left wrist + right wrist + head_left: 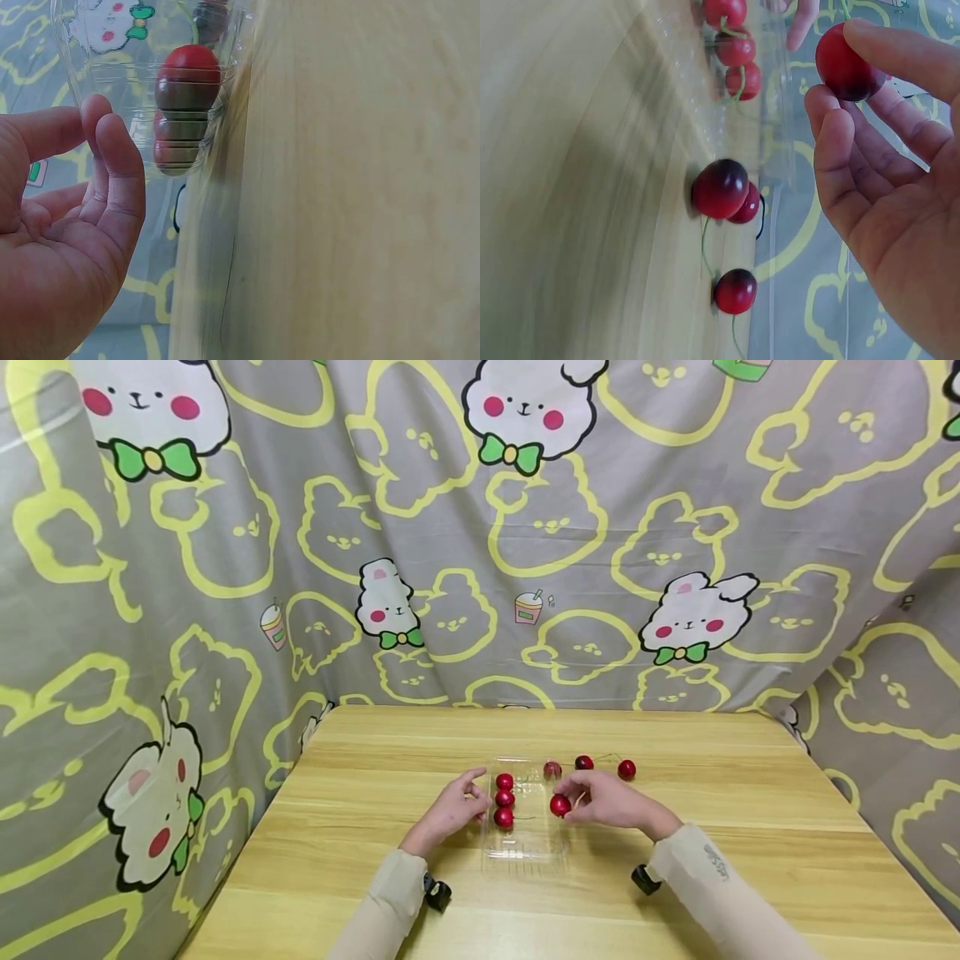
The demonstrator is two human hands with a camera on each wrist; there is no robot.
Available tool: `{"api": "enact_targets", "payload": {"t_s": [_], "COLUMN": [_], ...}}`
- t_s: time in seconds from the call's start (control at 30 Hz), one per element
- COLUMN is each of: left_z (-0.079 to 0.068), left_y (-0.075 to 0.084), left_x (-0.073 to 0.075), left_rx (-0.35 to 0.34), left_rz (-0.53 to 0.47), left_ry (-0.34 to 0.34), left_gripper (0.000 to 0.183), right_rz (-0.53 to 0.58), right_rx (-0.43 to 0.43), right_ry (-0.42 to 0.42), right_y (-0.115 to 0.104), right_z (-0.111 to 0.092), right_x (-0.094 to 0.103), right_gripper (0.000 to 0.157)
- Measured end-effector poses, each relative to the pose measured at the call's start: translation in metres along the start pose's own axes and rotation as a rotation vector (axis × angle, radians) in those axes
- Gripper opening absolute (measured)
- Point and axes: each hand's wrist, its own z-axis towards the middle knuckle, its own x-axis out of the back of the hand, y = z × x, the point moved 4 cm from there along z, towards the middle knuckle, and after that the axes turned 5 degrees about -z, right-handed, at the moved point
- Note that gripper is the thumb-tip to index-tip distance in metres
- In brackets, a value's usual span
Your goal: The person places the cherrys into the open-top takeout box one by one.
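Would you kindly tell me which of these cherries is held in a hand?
The cherry pinched in the right hand; it alone is held, while three others lie inside the clear container and three more rest on the table.

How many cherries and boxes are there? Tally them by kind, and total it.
Cherries: 7 (3 in the box, 1 in the right hand, 3 on the table)
Boxes: 1
Total: 8
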Motion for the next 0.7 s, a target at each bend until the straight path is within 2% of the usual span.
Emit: {"api": "enact_targets", "payload": {"t_s": [0.17,0.4,0.7], "left_z": [0.0,-0.001,-0.002], "left_y": [0.0,0.0,0.003], "left_x": [-0.001,-0.002,-0.001], "left_rx": [0.0,-0.001,-0.026], "left_rz": [0.002,-0.004,-0.013], "left_ry": [0.003,-0.001,-0.006], "left_gripper": [0.061,0.061,0.06], "right_rz": [0.016,0.035,0.064], "right_rx": [0.01,0.09,0.083], "right_ry": [-0.016,-0.023,-0.045], "right_y": [-0.008,-0.018,-0.025], "right_z": [0.008,0.018,0.025], "right_x": [-0.004,-0.013,-0.024], "right_gripper": [0.032,0.028,0.03]}}
